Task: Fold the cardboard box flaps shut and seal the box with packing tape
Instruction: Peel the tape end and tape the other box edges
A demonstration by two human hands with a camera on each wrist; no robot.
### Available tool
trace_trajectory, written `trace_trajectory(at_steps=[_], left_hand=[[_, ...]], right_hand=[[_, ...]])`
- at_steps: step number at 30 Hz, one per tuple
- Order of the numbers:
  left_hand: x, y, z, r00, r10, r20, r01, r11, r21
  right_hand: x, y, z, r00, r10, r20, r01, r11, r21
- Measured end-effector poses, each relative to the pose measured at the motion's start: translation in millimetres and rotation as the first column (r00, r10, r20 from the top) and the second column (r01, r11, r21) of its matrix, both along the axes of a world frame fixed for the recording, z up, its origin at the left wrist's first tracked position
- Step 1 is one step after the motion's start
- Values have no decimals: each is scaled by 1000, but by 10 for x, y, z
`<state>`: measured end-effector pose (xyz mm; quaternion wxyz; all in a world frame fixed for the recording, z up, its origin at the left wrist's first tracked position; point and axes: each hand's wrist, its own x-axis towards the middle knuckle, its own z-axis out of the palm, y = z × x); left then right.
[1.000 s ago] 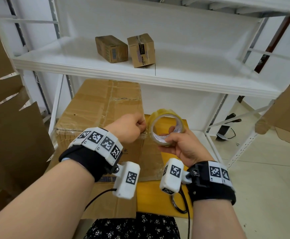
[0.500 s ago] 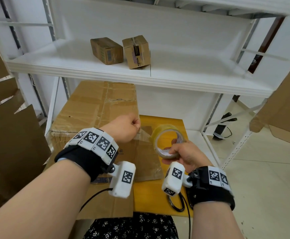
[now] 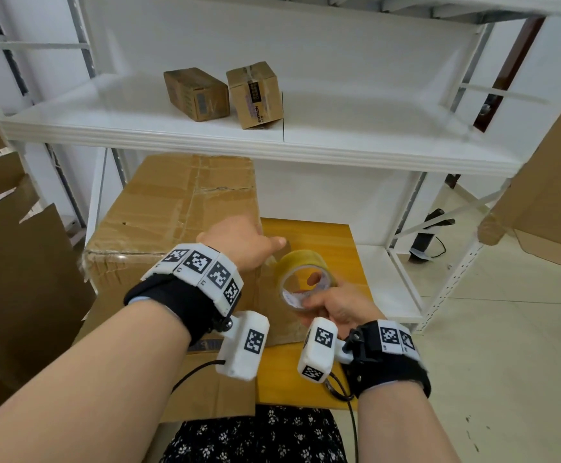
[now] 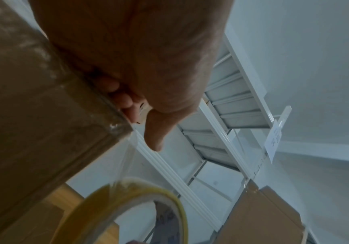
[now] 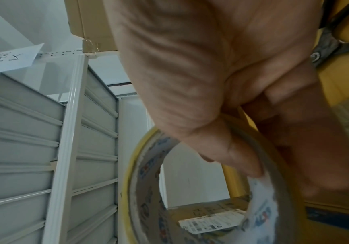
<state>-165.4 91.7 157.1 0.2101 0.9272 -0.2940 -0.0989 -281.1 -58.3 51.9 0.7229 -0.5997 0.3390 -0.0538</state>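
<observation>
A big worn cardboard box (image 3: 172,212) with its top flaps down stands on a yellow table (image 3: 322,235). My left hand (image 3: 239,242) rests on the box's top right edge, fingertips on the cardboard and thumb sticking out to the right. A clear strip of tape (image 4: 127,156) runs from that edge down to the yellowish tape roll (image 3: 302,265). My right hand (image 3: 335,309) grips the roll just right of the box's side, thumb inside the core. The wrist views show the box corner (image 4: 33,123), the roll (image 5: 146,173) and the gripping right hand (image 5: 190,66).
A white metal shelf (image 3: 339,135) overhangs the box and carries two small cardboard boxes (image 3: 195,93) (image 3: 255,95). Flat cardboard sheets lean at the left (image 3: 15,279) and right (image 3: 553,188). Loose cardboard (image 3: 205,389) lies at the table's front edge.
My left hand went from a fist pinching the tape end to lying on the box's top edge with the thumb out. The roll dropped lower and nearer to me, drawing out tape.
</observation>
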Motion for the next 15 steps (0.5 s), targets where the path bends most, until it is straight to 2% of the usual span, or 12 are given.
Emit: trace_trajectory(at_steps=[4,11,15], left_hand=[[-37,-65,-47,992,64,112,-71,995,63],[116,66,28,996,-73,-56,70,997,-39],[168,112,-8,992,-114,-62,109,991,-78]], right_hand=[[-32,0,-19,997,74,-31,-76,995,-59],[-108,29,57,956,284,80,-275,956,-100],[-96,38,87,925,369,89,-358,927,-115]])
